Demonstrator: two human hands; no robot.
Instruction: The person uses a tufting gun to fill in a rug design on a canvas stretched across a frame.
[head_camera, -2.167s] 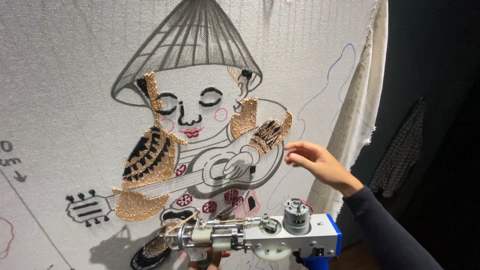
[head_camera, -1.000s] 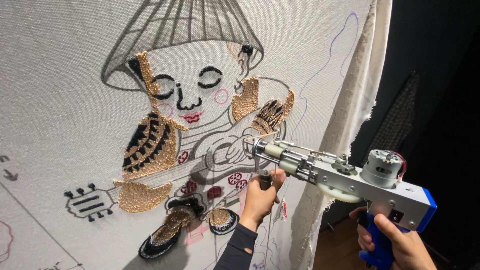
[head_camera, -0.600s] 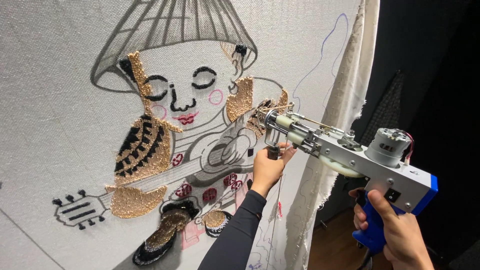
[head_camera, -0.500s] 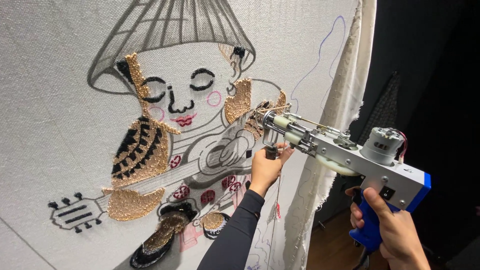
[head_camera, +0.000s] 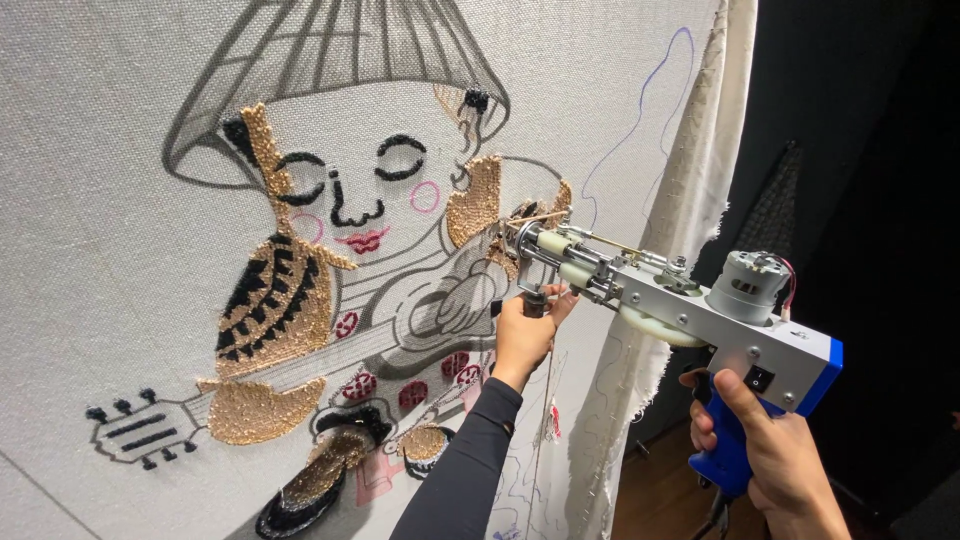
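A grey and blue tufting gun (head_camera: 700, 310) points its needle at a white stretched cloth (head_camera: 120, 330). My right hand (head_camera: 770, 450) grips the blue rear handle of the gun. My left hand (head_camera: 525, 330) is wrapped around the black front grip under the barrel. The needle tip touches the cloth beside a tan tufted patch (head_camera: 478, 200). On the cloth is a drawn figure with a cone hat (head_camera: 330, 90), a stringed instrument (head_camera: 250, 405) and partly tufted tan, black and red areas.
The cloth's loose edge (head_camera: 690, 200) hangs at the right, with a dark room behind it. A thin yarn strand (head_camera: 545, 410) drops from the gun. Wooden floor (head_camera: 660, 490) shows below.
My left hand went from the gun's grip onto the front handle and my right hand took the rear handle. The gun rose and its needle now meets the cloth by the tan patch.
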